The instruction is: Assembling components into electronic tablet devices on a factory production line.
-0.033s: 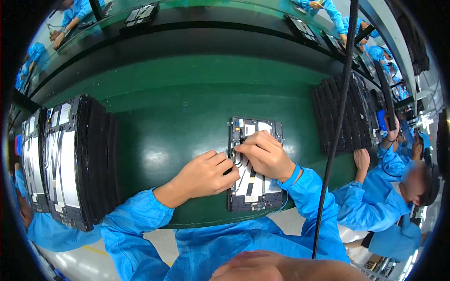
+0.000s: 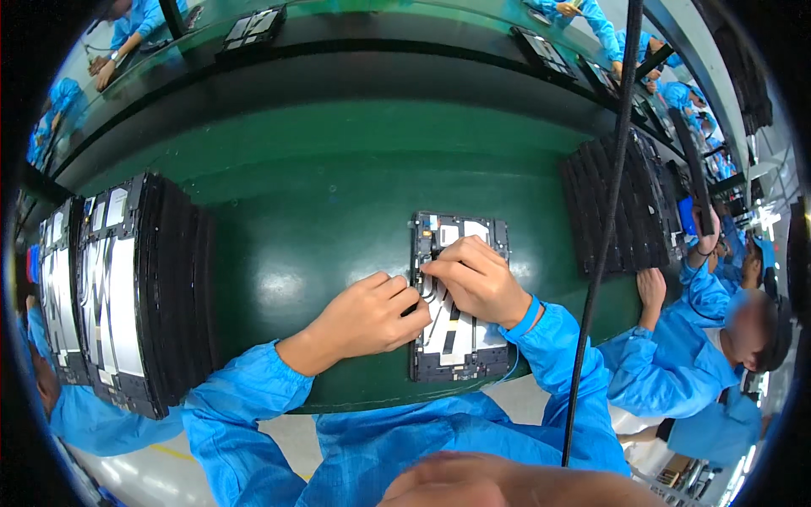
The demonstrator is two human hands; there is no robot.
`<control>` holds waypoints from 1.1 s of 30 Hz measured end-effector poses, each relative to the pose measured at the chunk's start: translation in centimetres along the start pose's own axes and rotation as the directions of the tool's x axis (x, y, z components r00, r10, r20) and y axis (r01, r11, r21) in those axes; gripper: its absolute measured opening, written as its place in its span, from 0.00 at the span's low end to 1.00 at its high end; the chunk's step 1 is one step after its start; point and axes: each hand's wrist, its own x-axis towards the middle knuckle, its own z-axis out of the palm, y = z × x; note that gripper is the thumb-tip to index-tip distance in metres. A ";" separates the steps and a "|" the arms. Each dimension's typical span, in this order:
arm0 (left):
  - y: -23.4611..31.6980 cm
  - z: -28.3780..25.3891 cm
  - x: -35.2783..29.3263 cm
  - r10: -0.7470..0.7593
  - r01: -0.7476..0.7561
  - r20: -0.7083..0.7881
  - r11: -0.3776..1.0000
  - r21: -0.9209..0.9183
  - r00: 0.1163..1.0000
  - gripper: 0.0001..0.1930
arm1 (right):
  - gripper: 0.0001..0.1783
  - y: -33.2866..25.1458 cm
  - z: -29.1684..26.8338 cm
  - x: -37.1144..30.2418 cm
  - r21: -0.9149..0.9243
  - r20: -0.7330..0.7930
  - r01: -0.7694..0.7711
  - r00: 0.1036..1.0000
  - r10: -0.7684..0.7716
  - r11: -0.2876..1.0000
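Note:
An opened tablet (image 2: 460, 369) lies flat on the green table, its silver battery area and dark board parts facing up. Over its upper left part, my right hand (image 2: 480, 279) is closed in a pinch, thumb and forefinger together near the tablet's left edge. Whatever those fingertips hold is too small to make out. My left hand (image 2: 372, 313) is closed with curled fingers at the same edge, just below the right fingertips; what it grips is hidden. Thin dark cables (image 2: 437, 308) run across the tablet between the two hands. A blue band circles my right wrist.
Stacks of similar opened tablets stand at the left (image 2: 118, 287) and at the right (image 2: 617, 203). A black cable (image 2: 610, 211) hangs down on the right. Beyond the table runs a raised line (image 2: 372, 46) carrying more tablets. Co-workers in blue sit around, one close by on the right (image 2: 676, 363).

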 end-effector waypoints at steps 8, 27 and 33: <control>-0.4 -0.3 0.2 -0.010 0.009 -0.026 0.999 -0.040 1.000 0.12 | 0.25 0.5 0.0 0.7 0.064 0.028 -0.036 0.999 0.034 0.997; -1.2 0.2 1.0 0.039 -0.035 -0.125 0.999 0.036 0.991 0.13 | 0.24 1.7 0.8 -0.2 0.046 0.023 -0.027 0.999 0.025 0.999; -1.7 0.7 1.0 0.041 -0.036 -0.101 0.998 0.050 0.994 0.14 | 0.25 2.2 1.3 -0.6 0.101 -0.051 -0.016 0.998 0.021 0.995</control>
